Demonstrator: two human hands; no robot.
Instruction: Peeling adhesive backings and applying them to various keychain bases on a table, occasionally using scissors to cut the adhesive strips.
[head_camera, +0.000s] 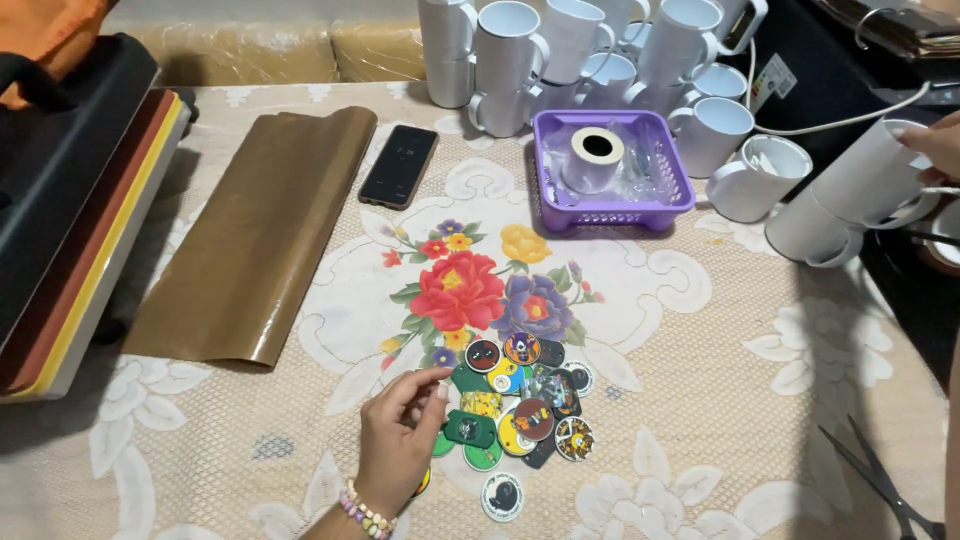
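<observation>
My left hand (398, 440), with a bead bracelet on the wrist, lies at the left edge of a pile of small printed discs and tags (520, 395) on the flowered lace tablecloth (700, 380). Its bent fingertips touch the green pieces at the pile's edge, and nothing is clearly pinched between them. A yellow disc (424, 482) peeks out from under the palm. At the far right edge, my right hand (935, 148) grips a white mug (868, 172) that is tilted on its side above another white mug (805, 232).
A purple basket (612, 212) holds a tape roll (592, 157). Several white mugs (560, 50) stand behind it. A phone (399, 165) and a brown sheet (250, 235) lie to the left, beside a heat press (70, 210). Scissors (880, 480) lie at the bottom right.
</observation>
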